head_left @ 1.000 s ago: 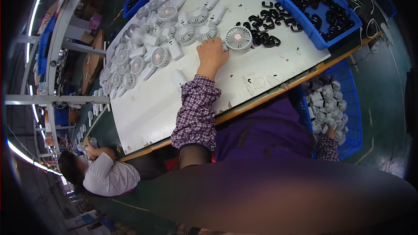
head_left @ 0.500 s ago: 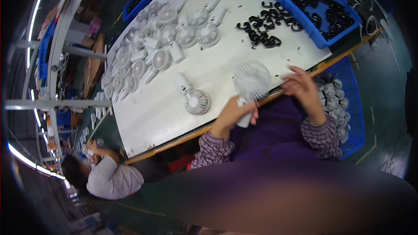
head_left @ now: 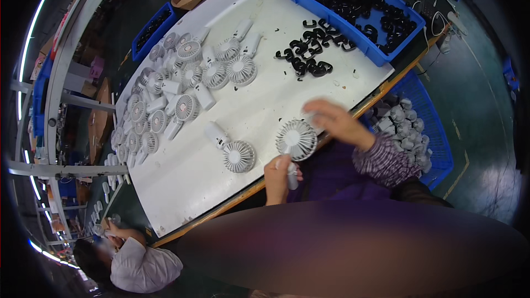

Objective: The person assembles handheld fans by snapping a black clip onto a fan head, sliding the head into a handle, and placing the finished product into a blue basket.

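Note:
My left hand (head_left: 277, 179) is closed around the handle of a white handheld fan (head_left: 296, 139), whose round ribbed head is raised over the table's near edge. Just right of and beyond the fan head, my right hand (head_left: 338, 123) has its fingers stretched out, blurred by motion; I see nothing clear in them. A second white handheld fan (head_left: 238, 156) lies on the white table (head_left: 182, 187) to the left of my left hand. Farther back, a pile of similar fans (head_left: 186, 108) covers the table's left part. Small black curved clips (head_left: 309, 49) lie loose beyond my right hand.
A blue bin (head_left: 381, 59) of black clips stands at the far right of the table. Below the right edge sits a blue basket (head_left: 444, 163) with many white fan parts. Another blue bin (head_left: 136, 49) stands at the far left. A co-worker (head_left: 142, 265) sits at lower left.
The held fan has come nearer and left, its head now lower in view. My right hand has moved left, closer to the fan head. The whole view has shifted somewhat.

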`<action>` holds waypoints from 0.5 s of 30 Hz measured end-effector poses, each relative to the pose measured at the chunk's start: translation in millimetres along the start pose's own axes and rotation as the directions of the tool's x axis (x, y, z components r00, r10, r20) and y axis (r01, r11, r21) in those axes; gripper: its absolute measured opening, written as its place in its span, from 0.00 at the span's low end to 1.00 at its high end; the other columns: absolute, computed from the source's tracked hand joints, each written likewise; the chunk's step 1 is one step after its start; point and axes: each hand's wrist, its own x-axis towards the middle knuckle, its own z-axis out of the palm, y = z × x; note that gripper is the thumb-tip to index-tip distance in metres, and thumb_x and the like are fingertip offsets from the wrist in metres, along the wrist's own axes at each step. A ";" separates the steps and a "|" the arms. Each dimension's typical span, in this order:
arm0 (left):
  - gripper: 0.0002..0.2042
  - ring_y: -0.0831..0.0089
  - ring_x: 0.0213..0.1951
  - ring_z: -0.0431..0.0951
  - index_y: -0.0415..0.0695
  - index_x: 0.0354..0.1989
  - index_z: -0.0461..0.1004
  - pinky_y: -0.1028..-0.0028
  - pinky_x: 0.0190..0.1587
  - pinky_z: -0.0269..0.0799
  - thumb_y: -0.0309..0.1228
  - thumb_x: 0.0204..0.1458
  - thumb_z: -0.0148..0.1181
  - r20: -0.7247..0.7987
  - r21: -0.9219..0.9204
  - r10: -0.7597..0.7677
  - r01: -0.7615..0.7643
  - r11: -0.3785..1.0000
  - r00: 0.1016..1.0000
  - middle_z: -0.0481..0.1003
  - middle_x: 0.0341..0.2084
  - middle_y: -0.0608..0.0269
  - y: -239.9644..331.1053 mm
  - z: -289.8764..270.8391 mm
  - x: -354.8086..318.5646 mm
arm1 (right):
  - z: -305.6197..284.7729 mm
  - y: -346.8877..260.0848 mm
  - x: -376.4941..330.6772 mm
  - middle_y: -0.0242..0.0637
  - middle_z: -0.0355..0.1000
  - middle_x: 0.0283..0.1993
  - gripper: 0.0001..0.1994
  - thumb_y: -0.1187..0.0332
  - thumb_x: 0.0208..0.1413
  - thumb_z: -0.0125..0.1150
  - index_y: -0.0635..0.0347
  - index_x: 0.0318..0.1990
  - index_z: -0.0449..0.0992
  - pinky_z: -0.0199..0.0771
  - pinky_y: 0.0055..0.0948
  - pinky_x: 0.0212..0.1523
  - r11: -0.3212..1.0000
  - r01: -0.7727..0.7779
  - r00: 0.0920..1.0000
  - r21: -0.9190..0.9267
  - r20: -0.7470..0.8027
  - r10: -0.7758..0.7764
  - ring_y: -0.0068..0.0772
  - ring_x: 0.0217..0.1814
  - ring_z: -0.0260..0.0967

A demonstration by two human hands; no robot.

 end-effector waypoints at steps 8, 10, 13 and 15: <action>0.17 0.70 0.23 0.74 0.35 0.37 0.69 0.74 0.27 0.72 0.41 0.56 0.50 0.274 -0.288 0.160 -0.077 0.954 0.948 0.73 0.24 0.56 -13.0 -26.4 19.9 | -113.8 58.4 65.2 0.38 0.69 0.49 0.14 0.80 0.46 0.54 0.58 0.41 0.75 0.64 0.33 0.54 0.705 0.264 0.961 -0.658 0.118 -0.250 0.41 0.53 0.63; 0.16 0.71 0.23 0.74 0.35 0.37 0.69 0.74 0.28 0.72 0.39 0.56 0.50 0.278 -0.273 0.168 -0.090 0.958 0.946 0.73 0.24 0.56 -8.5 -22.5 18.2 | -121.4 61.0 70.0 0.35 0.71 0.38 0.11 0.76 0.47 0.57 0.57 0.40 0.76 0.68 0.32 0.46 0.641 0.278 0.958 -0.716 0.162 -0.236 0.38 0.46 0.67; 0.14 0.71 0.25 0.75 0.35 0.38 0.69 0.74 0.29 0.73 0.36 0.57 0.50 0.251 -0.207 0.175 -0.124 0.971 0.952 0.74 0.26 0.55 4.8 -14.7 8.1 | -120.0 53.8 71.1 0.34 0.71 0.35 0.09 0.73 0.47 0.59 0.56 0.38 0.76 0.70 0.34 0.39 0.510 0.191 0.981 -0.839 0.169 -0.091 0.40 0.40 0.68; 0.12 0.70 0.26 0.76 0.35 0.40 0.67 0.74 0.30 0.73 0.34 0.57 0.50 0.199 -0.056 0.229 -0.222 0.973 0.953 0.74 0.28 0.54 10.9 -10.2 9.2 | -110.4 41.6 67.2 0.32 0.71 0.26 0.07 0.69 0.48 0.60 0.59 0.34 0.76 0.69 0.31 0.29 0.493 0.217 0.975 -0.842 0.159 -0.158 0.34 0.27 0.69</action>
